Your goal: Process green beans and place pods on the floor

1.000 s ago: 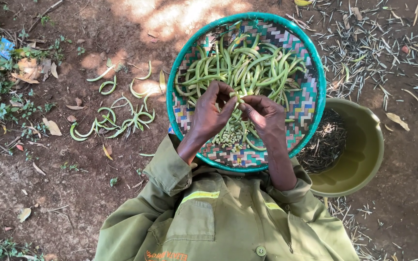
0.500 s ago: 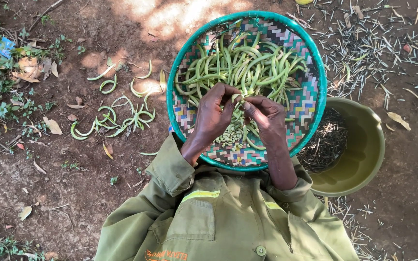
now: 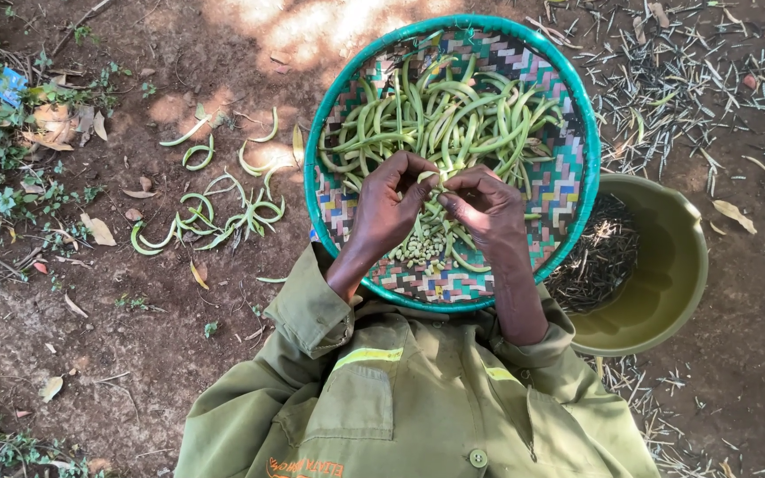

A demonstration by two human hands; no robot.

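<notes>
A round woven tray (image 3: 568,186) with a teal rim rests on my lap. Many long green bean pods (image 3: 436,115) lie piled in its far half. A small heap of pale shelled beans (image 3: 422,248) sits in the near half. My left hand (image 3: 390,205) and my right hand (image 3: 482,205) meet above that heap. Both pinch one green pod (image 3: 431,177) between fingertips. My olive-green sleeves reach up from the bottom of the view.
An olive-green plastic basin (image 3: 666,265) holding dark dry scraps stands on the ground at my right. Empty curled pod shells (image 3: 223,208) lie on the bare soil at my left. Dry stems litter the ground at the upper right; weeds grow at the far left.
My hands have stayed together over the tray, shifting only slightly as the fingers work the pod. The tray and basin have not moved.
</notes>
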